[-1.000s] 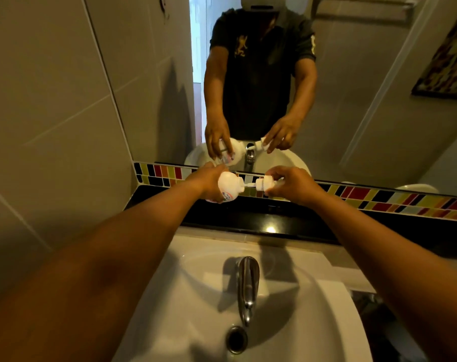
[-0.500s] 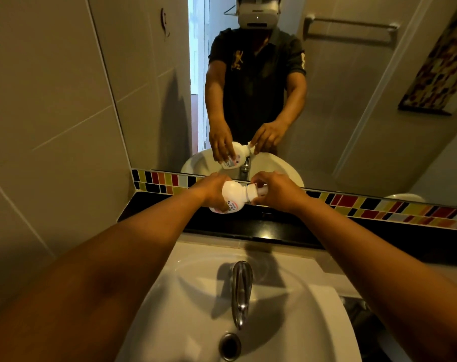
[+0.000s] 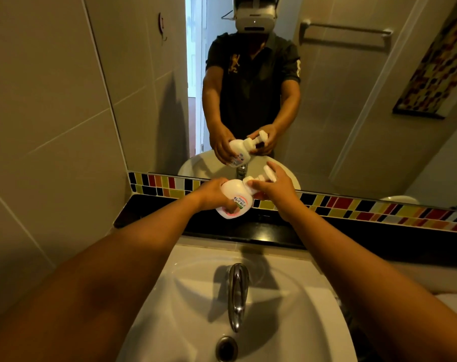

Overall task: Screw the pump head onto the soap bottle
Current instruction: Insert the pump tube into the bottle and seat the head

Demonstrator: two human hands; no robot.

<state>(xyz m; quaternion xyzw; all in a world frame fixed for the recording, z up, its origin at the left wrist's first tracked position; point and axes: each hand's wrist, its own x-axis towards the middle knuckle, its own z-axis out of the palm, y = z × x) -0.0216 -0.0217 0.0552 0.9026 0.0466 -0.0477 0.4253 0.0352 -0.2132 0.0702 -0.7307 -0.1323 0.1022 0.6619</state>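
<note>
A white round soap bottle (image 3: 235,198) with a pink label is held tilted in the air above the black ledge, its neck pointing up and to the right. My left hand (image 3: 211,194) wraps around the bottle's body from the left. The white pump head (image 3: 268,173) sits on the bottle's neck. My right hand (image 3: 273,188) holds the pump's collar with thumb and fingers, its palm covering part of the pump. The mirror shows the same grip from the front.
A white washbasin (image 3: 300,309) with a chrome tap (image 3: 237,293) and drain (image 3: 226,348) lies directly below my arms. A black ledge (image 3: 353,236) and a strip of coloured tiles (image 3: 379,210) run under the large mirror (image 3: 340,100). A tiled wall (image 3: 44,126) stands to the left.
The pump head, earlier held apart from the bottle with its tube showing, has gone into the neck and now sits on it. The bottle has tipped more upright and my right hand has shifted its grip.
</note>
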